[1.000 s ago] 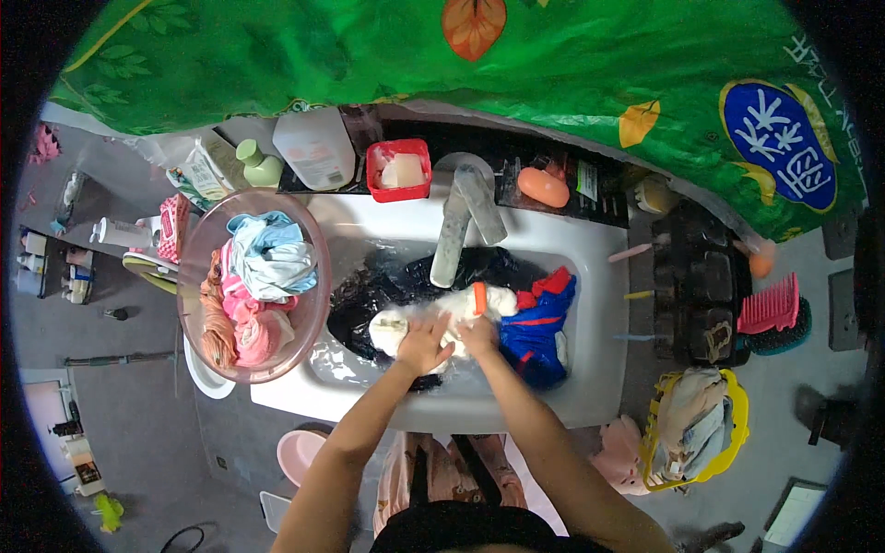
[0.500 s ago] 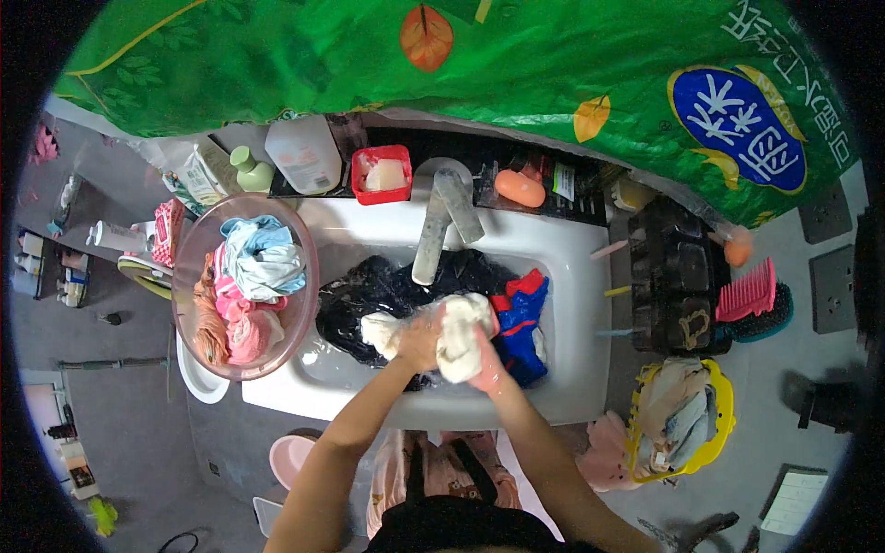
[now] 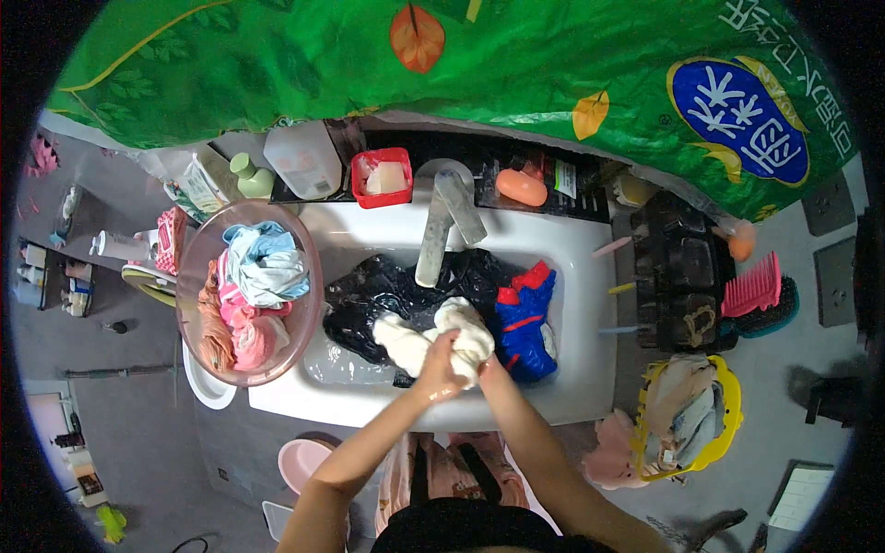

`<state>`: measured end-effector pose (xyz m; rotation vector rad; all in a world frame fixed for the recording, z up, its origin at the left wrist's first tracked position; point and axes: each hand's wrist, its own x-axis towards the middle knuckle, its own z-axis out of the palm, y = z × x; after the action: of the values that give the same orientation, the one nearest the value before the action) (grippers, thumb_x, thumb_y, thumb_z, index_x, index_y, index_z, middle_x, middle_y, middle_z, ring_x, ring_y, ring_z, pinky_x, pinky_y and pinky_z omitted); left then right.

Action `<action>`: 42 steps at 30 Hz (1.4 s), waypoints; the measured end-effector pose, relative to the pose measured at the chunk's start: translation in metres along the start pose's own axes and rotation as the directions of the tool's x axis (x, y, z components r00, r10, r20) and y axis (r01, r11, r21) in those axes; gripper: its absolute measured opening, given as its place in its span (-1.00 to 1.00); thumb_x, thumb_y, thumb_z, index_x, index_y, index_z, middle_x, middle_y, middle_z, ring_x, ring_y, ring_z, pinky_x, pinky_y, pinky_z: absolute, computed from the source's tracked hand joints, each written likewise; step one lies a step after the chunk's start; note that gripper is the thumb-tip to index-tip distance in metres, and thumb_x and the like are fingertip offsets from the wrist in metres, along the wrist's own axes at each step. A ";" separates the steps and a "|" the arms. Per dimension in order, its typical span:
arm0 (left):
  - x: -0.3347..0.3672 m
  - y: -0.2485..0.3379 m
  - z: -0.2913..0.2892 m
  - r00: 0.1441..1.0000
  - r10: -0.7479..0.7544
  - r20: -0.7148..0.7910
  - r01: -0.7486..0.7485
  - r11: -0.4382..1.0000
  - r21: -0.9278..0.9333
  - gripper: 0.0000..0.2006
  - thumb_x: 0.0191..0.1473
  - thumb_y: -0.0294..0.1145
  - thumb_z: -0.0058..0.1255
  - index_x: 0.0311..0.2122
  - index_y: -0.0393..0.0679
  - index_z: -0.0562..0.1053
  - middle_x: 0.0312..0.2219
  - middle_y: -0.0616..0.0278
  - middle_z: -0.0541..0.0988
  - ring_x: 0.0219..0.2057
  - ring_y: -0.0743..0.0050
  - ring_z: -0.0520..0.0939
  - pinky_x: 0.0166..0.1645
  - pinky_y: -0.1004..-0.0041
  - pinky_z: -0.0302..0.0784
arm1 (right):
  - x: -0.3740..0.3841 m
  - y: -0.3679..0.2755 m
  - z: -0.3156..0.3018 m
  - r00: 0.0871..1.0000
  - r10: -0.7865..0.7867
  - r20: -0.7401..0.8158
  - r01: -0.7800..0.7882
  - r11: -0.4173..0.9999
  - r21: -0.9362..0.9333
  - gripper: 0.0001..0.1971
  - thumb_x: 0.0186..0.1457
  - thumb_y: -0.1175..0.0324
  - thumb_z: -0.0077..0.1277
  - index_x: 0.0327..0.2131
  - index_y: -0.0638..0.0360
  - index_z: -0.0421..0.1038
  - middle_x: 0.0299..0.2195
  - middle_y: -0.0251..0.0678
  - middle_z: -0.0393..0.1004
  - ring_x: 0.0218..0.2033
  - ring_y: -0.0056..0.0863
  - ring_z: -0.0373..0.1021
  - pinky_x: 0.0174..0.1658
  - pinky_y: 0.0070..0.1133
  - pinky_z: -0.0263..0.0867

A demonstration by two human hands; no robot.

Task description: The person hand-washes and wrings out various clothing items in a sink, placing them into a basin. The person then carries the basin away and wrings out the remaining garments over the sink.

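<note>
Over the water in the white sink [image 3: 318, 398] I hold a wet, bunched white cloth [image 3: 404, 347]. My left hand [image 3: 441, 376] is closed on its near side, thumb uppermost. My right hand [image 3: 495, 372] grips the right end, its fingers mostly hidden behind the folds. Beneath and beyond the cloth, dark wet clothing [image 3: 364, 286] lies in the water. A blue and red garment [image 3: 525, 323] rests in the sink to the right of my hands. The grey faucet [image 3: 442, 230] reaches over the sink from the far edge.
On the sink's left corner stands a clear pinkish basin [image 3: 187, 318] of clothes. Orange soap [image 3: 521, 187], a red soap box [image 3: 381, 198] and bottles line the back ledge. A black rack [image 3: 678, 276] and yellow basket [image 3: 733, 415] are at right. A green plastic package [image 3: 304, 64] overhangs the back.
My hands have come slightly nearer to me with the white cloth. Its left part now stretches out longer, and my left hand has shifted right, closer to my right hand.
</note>
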<state>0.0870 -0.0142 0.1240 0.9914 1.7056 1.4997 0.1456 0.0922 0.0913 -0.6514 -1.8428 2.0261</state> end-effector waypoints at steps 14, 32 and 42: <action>0.009 -0.010 -0.005 0.916 0.361 -0.174 -0.273 0.880 0.389 -0.69 -0.14 -0.40 -0.18 -0.19 -0.18 0.35 -0.24 -0.18 0.37 -0.19 -0.20 0.36 -0.10 0.17 0.27 | -0.003 -0.022 0.014 0.807 0.559 0.192 -0.396 0.271 0.877 -0.59 0.06 0.03 -0.18 -0.12 0.08 0.27 -0.19 -0.31 0.36 -0.18 -0.44 0.32 -0.09 -0.45 0.25; 0.012 -0.043 -0.023 0.953 -0.289 -0.092 0.288 0.957 -0.023 -0.71 -0.07 -0.20 -0.11 -0.33 -0.22 0.39 -0.58 -0.11 0.46 -0.44 -0.03 0.51 -0.38 0.28 0.37 | 0.001 -0.013 0.012 0.968 0.057 -0.244 -0.094 0.985 -0.143 -0.70 -0.20 0.45 0.12 -0.30 0.28 0.38 -0.35 -0.26 0.44 -0.37 -0.48 0.39 -0.29 -0.61 0.31; -0.034 0.028 -0.061 0.889 0.248 0.384 -0.453 0.601 0.659 -0.59 -0.25 -0.39 0.03 -0.16 -0.12 0.36 -0.13 0.10 0.38 -0.23 0.11 0.44 -0.13 0.31 0.41 | -0.020 -0.039 -0.085 0.759 0.198 -0.621 -0.235 0.972 0.022 -0.59 -0.14 0.34 0.06 -0.20 0.35 0.28 -0.24 -0.14 0.37 -0.21 -0.38 0.33 -0.13 -0.52 0.24</action>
<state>0.0550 -0.0728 0.1591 1.9648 2.0292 0.7722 0.2055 0.1582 0.1273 -1.4132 -1.4675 1.5890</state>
